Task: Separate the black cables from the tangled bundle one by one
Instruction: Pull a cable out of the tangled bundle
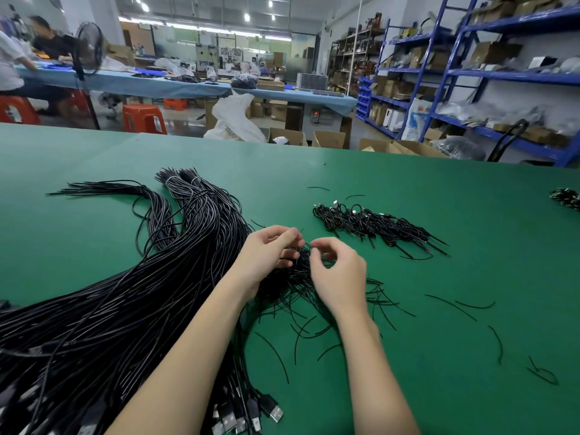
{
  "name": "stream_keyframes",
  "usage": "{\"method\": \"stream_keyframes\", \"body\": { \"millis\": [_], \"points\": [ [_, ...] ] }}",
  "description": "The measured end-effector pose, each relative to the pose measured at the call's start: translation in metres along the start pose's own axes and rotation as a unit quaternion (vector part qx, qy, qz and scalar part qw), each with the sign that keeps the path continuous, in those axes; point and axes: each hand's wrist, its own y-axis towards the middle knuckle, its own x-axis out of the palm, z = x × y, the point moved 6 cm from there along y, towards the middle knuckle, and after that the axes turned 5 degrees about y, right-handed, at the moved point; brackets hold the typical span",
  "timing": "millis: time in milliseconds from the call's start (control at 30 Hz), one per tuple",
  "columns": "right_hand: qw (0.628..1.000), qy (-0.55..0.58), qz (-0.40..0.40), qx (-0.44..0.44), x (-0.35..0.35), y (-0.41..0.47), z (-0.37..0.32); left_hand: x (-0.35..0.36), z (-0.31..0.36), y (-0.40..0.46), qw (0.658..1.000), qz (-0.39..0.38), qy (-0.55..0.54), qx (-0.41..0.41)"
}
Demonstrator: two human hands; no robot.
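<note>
A small tangled bundle of thin black cables (292, 287) lies on the green table (408, 215) at the centre. My left hand (270, 255) holds a clump of these thin cables at the top of the tangle, fingers curled round them. My right hand (339, 274) hovers just to its right, thumb and forefinger pinching a thin strand near the left fingertips. A large mass of long black USB cables (125, 296) spreads across the left of the table, its plugs (251, 416) near the front edge.
A row of coiled, tied black cables (373, 224) lies to the right of my hands. Loose short strands (499, 343) are scattered on the right. A second coiled pile (568, 197) sits at the far right edge. Boxes, shelves and people stand beyond the table.
</note>
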Motion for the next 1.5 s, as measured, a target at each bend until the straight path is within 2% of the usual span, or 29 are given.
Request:
{"method": "stream_keyframes", "body": {
  "millis": [67,100,167,233,333,433,600,667,733,800,867,933,1000,1100,1167,1267,1333,1400,1467,1500],
  "points": [
    [1.0,-0.016,-0.001,-0.004,0.005,-0.007,0.003,-0.007,0.002,0.0,0.991,0.047,0.127,0.015],
    [1.0,-0.023,0.0,-0.011,0.006,-0.009,0.003,-0.014,0.006,-0.001,0.97,0.095,0.222,0.033],
    [1.0,-0.022,0.004,-0.019,0.005,-0.011,0.003,-0.028,0.018,-0.005,0.898,0.195,0.389,0.066],
    [1.0,-0.02,0.002,-0.014,0.006,-0.012,0.005,-0.039,0.023,-0.007,0.823,0.239,0.511,0.063],
    [1.0,-0.012,-0.001,-0.004,0.008,-0.013,0.007,-0.051,0.015,-0.005,0.734,0.215,0.643,-0.022],
    [1.0,-0.008,-0.017,0.007,0.012,-0.015,0.007,-0.051,0.008,-0.003,0.702,0.181,0.686,-0.062],
    [1.0,0.008,-0.02,0.019,0.014,-0.016,0.007,-0.051,0.014,-0.006,0.719,0.175,0.668,-0.08],
    [0.999,0.025,-0.023,0.029,0.015,-0.016,0.008,-0.052,0.014,-0.006,0.737,0.177,0.647,-0.083],
    [0.998,0.046,-0.016,0.043,0.014,-0.016,0.008,-0.053,0.016,-0.005,0.79,0.187,0.579,-0.073],
    [0.997,0.067,-0.004,0.044,0.012,-0.016,0.005,-0.051,0.016,-0.002,0.876,0.17,0.448,-0.048],
    [0.991,0.122,-0.024,0.054,0.013,-0.016,0.001,-0.041,0.014,0.0,0.96,0.107,0.254,-0.037],
    [0.969,0.201,-0.11,0.091,0.021,-0.016,-0.005,-0.029,0.018,-0.001,0.998,0.033,0.041,-0.043],
    [0.946,0.219,-0.206,0.116,0.028,-0.019,-0.012,-0.02,0.026,-0.002,0.991,-0.013,-0.127,-0.042],
    [0.916,0.243,-0.289,0.136,0.021,-0.022,-0.019,-0.02,0.034,-0.001,0.974,-0.017,-0.225,-0.023],
    [0.905,0.262,-0.305,0.141,0.013,-0.021,-0.024,-0.021,0.035,-0.002,0.968,-0.011,-0.251,-0.019],
    [0.922,0.236,-0.278,0.131,0.011,-0.017,-0.028,-0.014,0.035,-0.004,0.96,-0.027,-0.276,-0.029],
    [0.924,0.235,-0.278,0.119,0.014,-0.018,-0.033,-0.008,0.037,-0.004,0.962,-0.045,-0.27,-0.019],
    [0.904,0.293,-0.283,0.132,0.013,-0.017,-0.038,-0.008,0.041,-0.005,0.972,-0.05,-0.228,0.016],
    [0.873,0.394,-0.226,0.176,0.002,-0.01,-0.036,-0.013,0.043,-0.006,0.991,-0.042,-0.117,0.056],
    [0.846,0.456,-0.178,0.212,-0.004,-0.006,-0.03,-0.015,0.043,-0.006,0.996,-0.04,-0.027,0.078]
  ]
}}
